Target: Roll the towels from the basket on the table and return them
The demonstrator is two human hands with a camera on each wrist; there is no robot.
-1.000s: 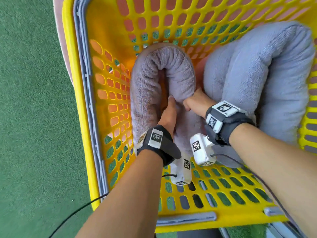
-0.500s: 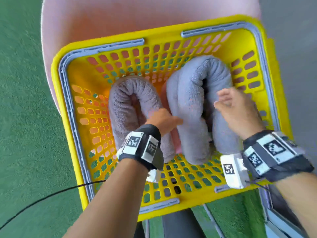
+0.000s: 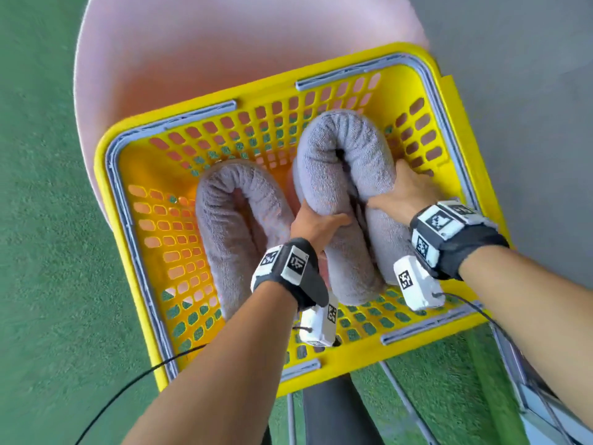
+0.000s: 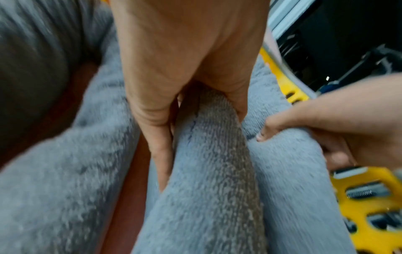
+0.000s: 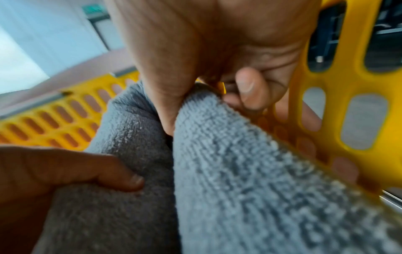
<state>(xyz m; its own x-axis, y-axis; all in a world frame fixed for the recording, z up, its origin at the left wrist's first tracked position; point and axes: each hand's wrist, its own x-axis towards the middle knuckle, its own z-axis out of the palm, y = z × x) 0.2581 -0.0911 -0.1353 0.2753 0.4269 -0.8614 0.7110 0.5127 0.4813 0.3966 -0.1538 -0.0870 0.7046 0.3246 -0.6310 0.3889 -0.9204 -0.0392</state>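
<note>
Two rolled grey towels, each bent into a U, lay inside a yellow basket [image 3: 134, 200] that sat on a pale pink surface [image 3: 199, 53]. The right-hand towel [image 3: 345, 146] stood toward the basket's far right corner, its ends pointing at the near rim; the left-hand towel [image 3: 237, 187] lay just beside it, nearer the middle of the floor.

The person's left hand [image 3: 316, 224] gripped the left leg of the right-hand towel, thumb over the top and fingers curled down its outer side. The right hand [image 3: 399, 194] wrapped the right leg in the same way, close to the basket's right wall.

Both towels looked already rolled and returned, so the step in hand appeared to be the final settling of the second roll. The next move likely called for easing it flat on the floor without loosening the roll, then letting go.

The head view alone gave the layout of both towels and the basket rim. The left wrist view showed the left hand's fingers [image 4: 161, 151] tucked into the gap between the two towels, hidden from above. The right wrist view showed the right thumb [image 5: 165, 110] pressed into the crease between the towel's legs and the fingers [image 5: 248, 86] curled between cloth and slotted wall.
</note>
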